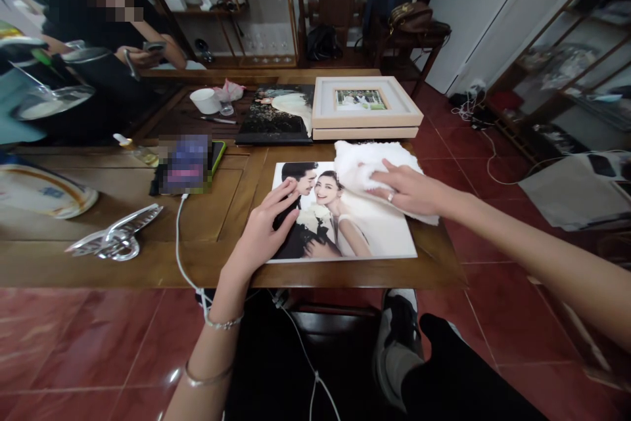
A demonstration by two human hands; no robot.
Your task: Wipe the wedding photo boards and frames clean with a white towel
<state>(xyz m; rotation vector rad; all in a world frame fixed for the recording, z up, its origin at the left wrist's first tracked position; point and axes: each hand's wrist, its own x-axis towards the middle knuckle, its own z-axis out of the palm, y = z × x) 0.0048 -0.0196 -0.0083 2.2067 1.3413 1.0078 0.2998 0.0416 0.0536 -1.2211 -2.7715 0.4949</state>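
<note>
The thin, rectangular wedding portrait [389,227] on the brown wooden table [345,271] looks light, stiff, scratchable; I'd hold its edges. The left hand [263,224] lies unclenched on it; the right hand [401,186] grasps a fluffy white cloth [357,159].

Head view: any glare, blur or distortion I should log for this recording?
In the head view, a bright glare spot on the red floor tiles, lower left; in the head view, the right-hand shelf looks soft and stretched; in the head view, blocky pixelation over the cabled device; in the head view, the photo print reads clearly, without strong glare.
</note>
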